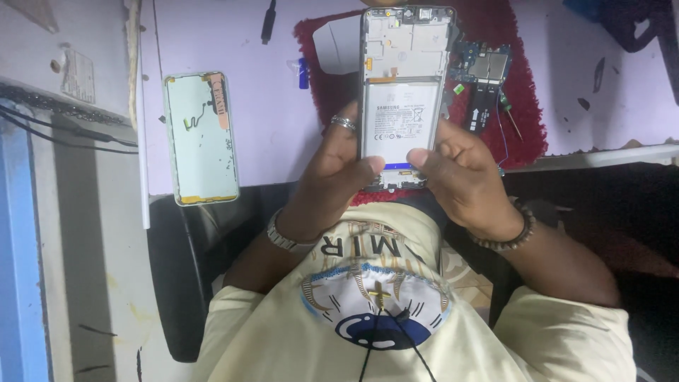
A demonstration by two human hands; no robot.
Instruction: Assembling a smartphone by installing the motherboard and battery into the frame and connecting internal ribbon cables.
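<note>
Two hands grip an opened phone [404, 92] above the pale tabletop [269, 106]: left hand [332, 177] and right hand [463, 177] closed on its near end, thumbs pressing. Its back cover [201, 138] lies left; a circuit board [484, 67] rests right.

Soft, even light is cast over the pale desk [212, 42], with a cool violet tint. Faint shadows are thrown (only beneath the things). Slight softness is seen throughout; darkness is kept below the right hand [463, 173].
</note>
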